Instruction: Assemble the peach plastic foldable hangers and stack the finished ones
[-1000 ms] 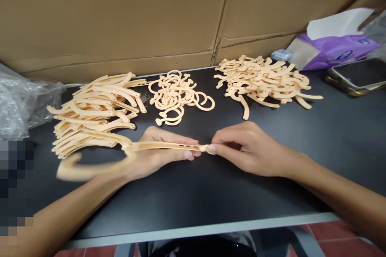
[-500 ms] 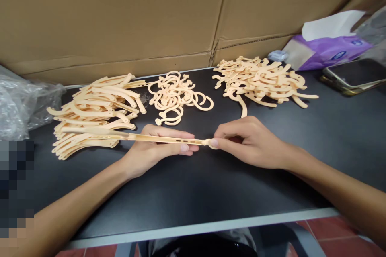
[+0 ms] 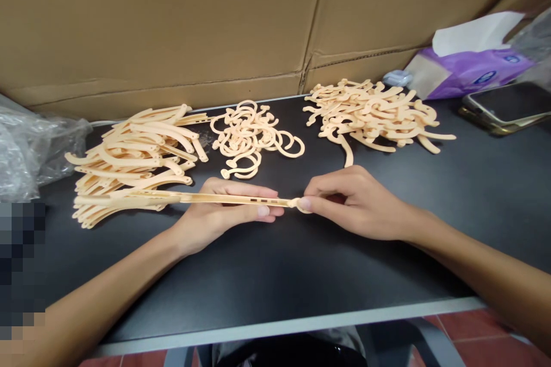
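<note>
A long beige plastic hanger piece, narrow and slotted near its right end, stretches level above the black table. My left hand closes around its middle, thumb in front and fingers behind. At the right end my right hand pinches a small rounded beige part between thumb and forefinger; most of that part is hidden. The long piece's left end overlaps, in view, a pile of curved beige hanger arms. Behind my hands lie a heap of beige hooks and a pile of shorter curved arms.
Cardboard boxes stand along the back edge. Clear plastic wrap lies at the left. At the right are a purple tissue pack and a phone. The table's pale front edge runs close below my forearms.
The left end of the long hanger piece has dipped slightly lower and outward. Both hands keep nearly the same place and grip.
</note>
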`<state>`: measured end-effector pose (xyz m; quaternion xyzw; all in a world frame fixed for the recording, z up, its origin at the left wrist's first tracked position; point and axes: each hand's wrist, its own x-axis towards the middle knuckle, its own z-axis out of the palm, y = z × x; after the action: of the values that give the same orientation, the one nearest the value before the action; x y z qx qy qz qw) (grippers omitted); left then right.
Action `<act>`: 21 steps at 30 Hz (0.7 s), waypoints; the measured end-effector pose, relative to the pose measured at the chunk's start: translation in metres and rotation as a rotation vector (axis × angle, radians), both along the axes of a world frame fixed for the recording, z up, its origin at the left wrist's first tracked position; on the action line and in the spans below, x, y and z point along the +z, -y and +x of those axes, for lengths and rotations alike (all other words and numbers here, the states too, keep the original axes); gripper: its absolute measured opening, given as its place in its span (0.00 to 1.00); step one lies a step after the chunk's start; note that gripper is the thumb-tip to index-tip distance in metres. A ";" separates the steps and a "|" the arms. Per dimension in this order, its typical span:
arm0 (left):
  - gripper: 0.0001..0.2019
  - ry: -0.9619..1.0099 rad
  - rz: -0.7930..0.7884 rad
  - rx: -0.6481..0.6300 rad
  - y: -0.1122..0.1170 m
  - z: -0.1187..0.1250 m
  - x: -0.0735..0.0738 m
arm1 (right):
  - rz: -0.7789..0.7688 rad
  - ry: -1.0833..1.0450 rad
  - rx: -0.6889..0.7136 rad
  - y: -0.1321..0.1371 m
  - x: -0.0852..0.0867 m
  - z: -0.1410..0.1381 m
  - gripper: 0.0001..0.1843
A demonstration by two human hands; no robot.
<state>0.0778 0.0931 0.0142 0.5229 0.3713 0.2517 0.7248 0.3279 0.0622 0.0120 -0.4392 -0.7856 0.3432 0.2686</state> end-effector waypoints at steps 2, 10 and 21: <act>0.12 0.004 -0.010 0.005 0.000 0.000 0.000 | -0.012 -0.004 0.003 0.000 -0.001 0.000 0.20; 0.13 0.022 -0.031 -0.056 -0.002 -0.001 0.001 | -0.032 -0.016 0.007 0.000 -0.003 0.001 0.19; 0.13 0.074 -0.131 -0.059 -0.001 0.002 0.005 | 0.031 0.013 0.002 0.002 -0.002 -0.002 0.18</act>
<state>0.0799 0.0937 0.0194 0.4753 0.3443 0.2246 0.7779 0.3261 0.0599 0.0102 -0.4366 -0.7929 0.3284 0.2698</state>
